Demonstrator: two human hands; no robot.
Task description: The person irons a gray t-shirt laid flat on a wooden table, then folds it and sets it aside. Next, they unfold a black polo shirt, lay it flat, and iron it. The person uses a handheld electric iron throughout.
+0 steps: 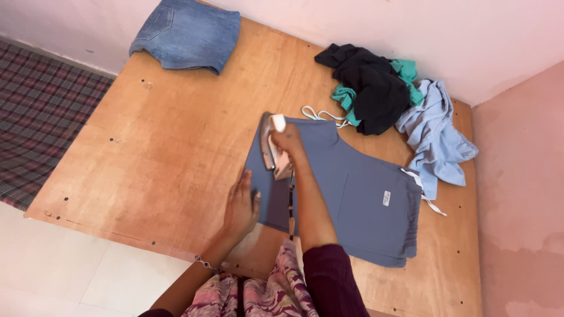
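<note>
Right hand [288, 141] closed around handle of iron [271, 147], soleplate resting on grey-blue shorts [352, 199] spread flat on plywood board [176, 147]. Left hand [242, 206] open, fingers flat, pinning the near hem. Iron likely heavy, rigid, hot underneath: grip handle only. Shorts soft, light, prone to sliding, so hold at edges. Cord [291, 205] trails toward body

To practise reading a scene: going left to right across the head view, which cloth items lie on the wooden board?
Folded denim → grey-blue shorts → black garment → light blue garment.
</note>
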